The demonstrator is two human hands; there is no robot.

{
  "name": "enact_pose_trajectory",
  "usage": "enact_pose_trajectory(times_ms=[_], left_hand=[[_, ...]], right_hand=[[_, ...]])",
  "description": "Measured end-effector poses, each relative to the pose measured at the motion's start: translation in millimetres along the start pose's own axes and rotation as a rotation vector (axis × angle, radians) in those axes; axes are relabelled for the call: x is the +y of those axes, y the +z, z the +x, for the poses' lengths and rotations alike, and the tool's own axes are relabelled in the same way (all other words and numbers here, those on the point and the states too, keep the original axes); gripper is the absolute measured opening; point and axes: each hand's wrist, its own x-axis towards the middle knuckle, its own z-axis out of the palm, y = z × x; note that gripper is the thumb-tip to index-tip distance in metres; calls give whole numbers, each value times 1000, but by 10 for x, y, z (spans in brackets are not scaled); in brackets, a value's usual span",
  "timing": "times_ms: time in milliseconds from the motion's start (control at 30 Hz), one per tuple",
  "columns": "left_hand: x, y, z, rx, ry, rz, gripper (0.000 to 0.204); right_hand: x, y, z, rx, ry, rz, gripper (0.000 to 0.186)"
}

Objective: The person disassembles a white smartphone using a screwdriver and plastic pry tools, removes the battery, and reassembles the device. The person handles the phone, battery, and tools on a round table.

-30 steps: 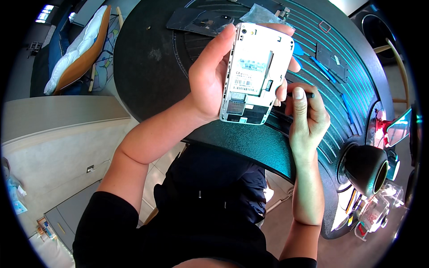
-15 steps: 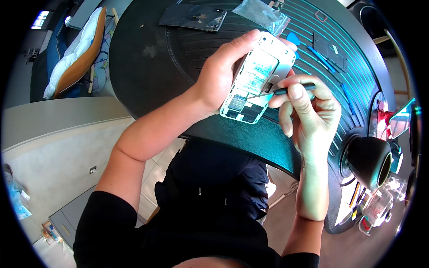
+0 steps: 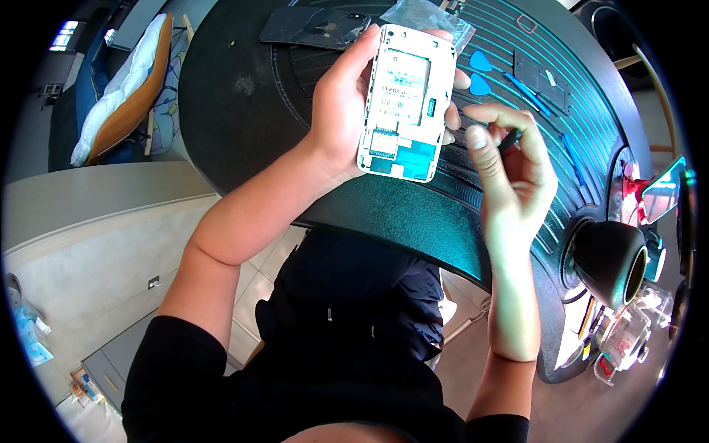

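Note:
My left hand [image 3: 340, 114] is closed round a white phone [image 3: 402, 111] with its back cover off, a labelled recess, slots and a dark lower part showing. My right hand [image 3: 515, 170] is beside the phone's right side, not touching it, with curled fingers round a thin tool with a black handle [image 3: 509, 142]; its tip is hidden. Behind the phone lie a dark phone [image 3: 303, 26] and a clear plastic bag [image 3: 432, 16]. Blue triangular picks [image 3: 480, 84] lie just right of it.
Blue pen-like tools [image 3: 521, 88] and a dark flat plate [image 3: 554, 81] lie on the round black table [image 3: 229, 118]. A dark pot [image 3: 602, 258] and glass pitcher [image 3: 622, 340] sit at the right. A padded orange seat [image 3: 148, 103] is at the far left.
Half a second ago the tool's tip was over the phone's lower slot. The phone has since moved up and stands straighter; my right hand has drawn off it, turning the tool away.

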Motion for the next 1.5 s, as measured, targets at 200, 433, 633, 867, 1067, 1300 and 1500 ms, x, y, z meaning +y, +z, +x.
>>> enact_pose_trajectory(times_ms=[200, 433, 633, 867, 1067, 1300, 1500], left_hand=[[-28, -72, 3, 10, -1, -96, 64], [-96, -104, -28, 136, 20, -74, 62], [-114, -58, -30, 261, -9, 28, 62], [-65, 38, -6, 79, 21, -116, 62], [-114, 25, -20, 58, 34, -98, 63], [-160, 31, -22, 21, 67, -76, 65], [-99, 64, 1, -169, 35, -46, 76]], right_hand=[[-61, 118, -79, -213, -445, -365, 56], [44, 285, -182, -158, -561, -586, 50], [131, 298, -187, -152, -532, -592, 49], [85, 316, -208, -106, -586, -531, 57], [76, 270, -185, -134, -705, -593, 52], [132, 282, -177, -103, -807, -594, 45], [46, 272, -182, -89, -826, -567, 45]])
